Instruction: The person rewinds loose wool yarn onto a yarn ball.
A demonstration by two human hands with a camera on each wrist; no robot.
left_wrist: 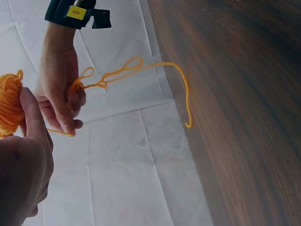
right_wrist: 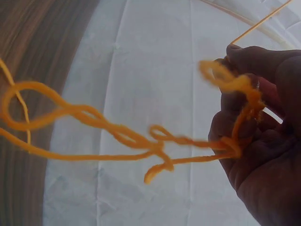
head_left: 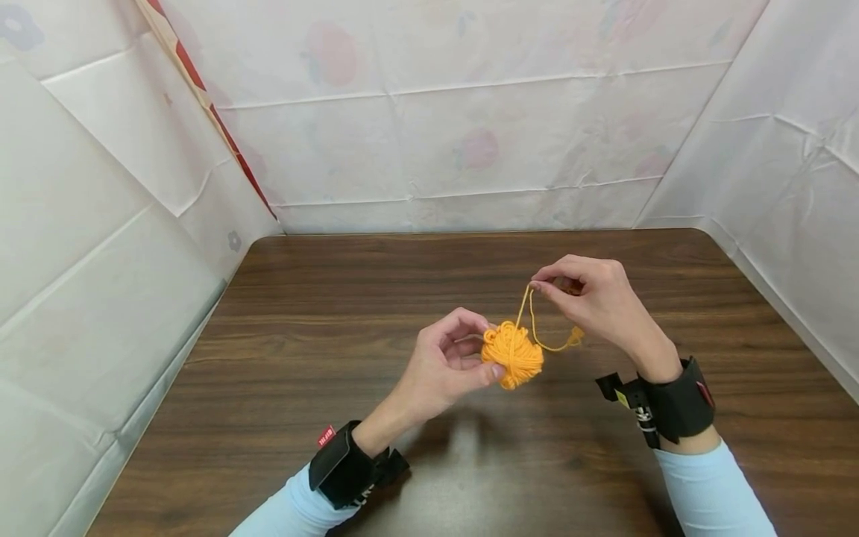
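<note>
Our left hand (head_left: 446,362) clamps a round, fuzzy orange yarn ball (head_left: 513,355) above the dark wood-grain desk (head_left: 335,373); our right hand (head_left: 597,298), just right and farther, pinches its kinked strand (head_left: 530,313).

Orange yarn, dark wood, pale backdrop.
Yarn ball (head_left: 512,355) bright orange; table (head_left: 335,373) dark brown woodgrain; sheeting (head_left: 470,112) white with faint pink flowers; sleeves (head_left: 711,492) light blue; wrist straps (head_left: 678,406) black.

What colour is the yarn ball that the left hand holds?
The yarn ball is orange-yellow, seen best in the head view, held by the left hand.
</note>
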